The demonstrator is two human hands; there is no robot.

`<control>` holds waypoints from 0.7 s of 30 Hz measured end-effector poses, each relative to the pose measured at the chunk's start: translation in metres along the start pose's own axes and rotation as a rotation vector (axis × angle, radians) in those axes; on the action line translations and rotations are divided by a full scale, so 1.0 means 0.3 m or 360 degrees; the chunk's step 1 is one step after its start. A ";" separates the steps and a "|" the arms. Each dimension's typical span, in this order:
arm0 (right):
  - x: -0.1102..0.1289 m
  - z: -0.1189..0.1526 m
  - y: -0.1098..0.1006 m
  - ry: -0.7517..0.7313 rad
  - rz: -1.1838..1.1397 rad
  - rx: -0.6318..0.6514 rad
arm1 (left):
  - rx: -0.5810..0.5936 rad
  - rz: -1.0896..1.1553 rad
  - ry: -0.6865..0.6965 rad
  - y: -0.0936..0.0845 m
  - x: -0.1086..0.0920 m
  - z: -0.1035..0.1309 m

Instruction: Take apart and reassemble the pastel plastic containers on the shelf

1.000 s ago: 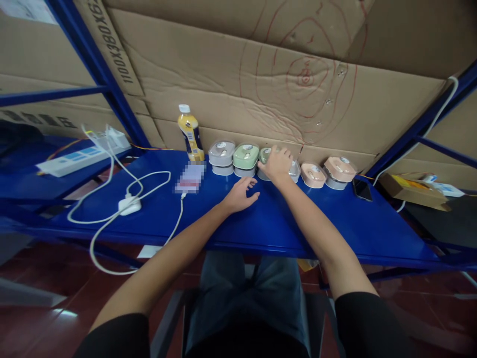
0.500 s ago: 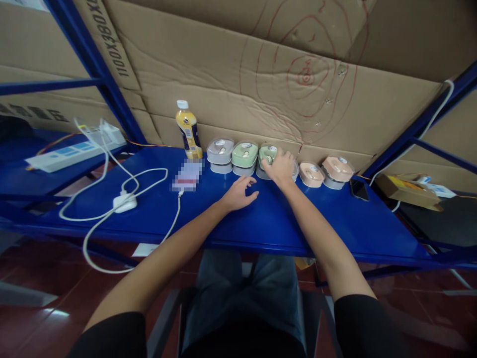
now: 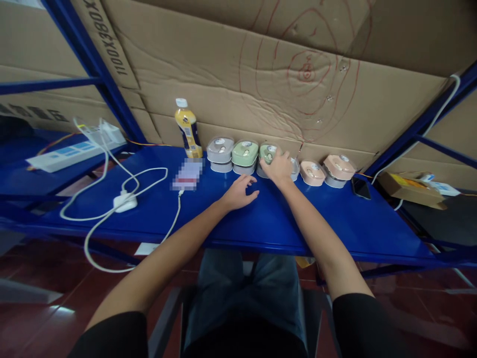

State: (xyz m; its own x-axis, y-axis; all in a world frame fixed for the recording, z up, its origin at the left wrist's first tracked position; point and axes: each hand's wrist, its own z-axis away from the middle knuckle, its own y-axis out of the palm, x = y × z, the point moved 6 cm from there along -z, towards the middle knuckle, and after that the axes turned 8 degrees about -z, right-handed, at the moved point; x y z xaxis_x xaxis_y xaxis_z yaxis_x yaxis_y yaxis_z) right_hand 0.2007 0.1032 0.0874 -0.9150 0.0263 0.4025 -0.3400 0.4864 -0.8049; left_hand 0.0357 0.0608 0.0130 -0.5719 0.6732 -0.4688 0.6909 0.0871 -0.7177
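Along the back of the blue table stand small lidded plastic boxes in a row. My right hand (image 3: pixel 278 168) is over a green box (image 3: pixel 267 153), thumb on its front left and fingers round its right side. This box sits on a grey one, and my hand hides part of both. My left hand (image 3: pixel 239 193) rests on the table with fingers loosely curled, apart and holding nothing. Just behind it a second green box (image 3: pixel 245 152) is stacked on a grey one. To the left is a grey stack (image 3: pixel 220 153); to the right are a single pink box (image 3: pixel 312 172) and a pink-topped stack (image 3: pixel 339 168).
A yellow drink bottle (image 3: pixel 189 130) stands left of the row, with a blurred-out phone-like item (image 3: pixel 188 174) on a cable before it. A white charger (image 3: pixel 125 202) and looped cables lie farther left. At right are a dark phone (image 3: pixel 360 188) and an open carton (image 3: pixel 412 191).
The view has shifted very slightly. Both hands keep nearly the same places, the right still on the green box and the left on the table.
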 end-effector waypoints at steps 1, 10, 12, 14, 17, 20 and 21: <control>-0.001 -0.003 0.001 0.0015 -0.0012 0.0007 | -0.0003 0.0004 0.0005 0.000 0.000 0.000; 0.004 -0.012 0.002 0.0018 -0.0021 0.0020 | 0.0005 0.0007 -0.0011 0.002 0.002 0.001; 0.005 -0.012 0.006 -0.0013 -0.0015 0.0006 | 0.0002 0.0006 -0.0014 0.000 0.001 0.001; 0.006 -0.010 0.011 -0.0040 -0.0013 -0.0010 | 0.0001 0.0004 -0.0017 -0.001 0.001 0.000; 0.003 -0.006 0.013 -0.0052 -0.0061 -0.0032 | 0.0012 -0.0009 -0.0012 -0.001 0.002 0.001; -0.018 -0.003 -0.012 -0.0073 -0.0094 -0.0060 | 0.0031 -0.0012 -0.0011 -0.002 0.003 0.003; -0.033 -0.004 -0.030 -0.0099 -0.0075 -0.0071 | 0.0036 -0.0011 -0.0014 -0.003 0.003 0.004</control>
State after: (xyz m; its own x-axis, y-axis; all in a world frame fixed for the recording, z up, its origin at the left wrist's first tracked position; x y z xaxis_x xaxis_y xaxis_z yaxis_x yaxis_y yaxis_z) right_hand 0.2132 0.0997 0.0911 -0.9104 -0.0514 0.4104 -0.3744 0.5244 -0.7648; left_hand 0.0339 0.0604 0.0127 -0.5803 0.6663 -0.4683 0.6769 0.0748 -0.7323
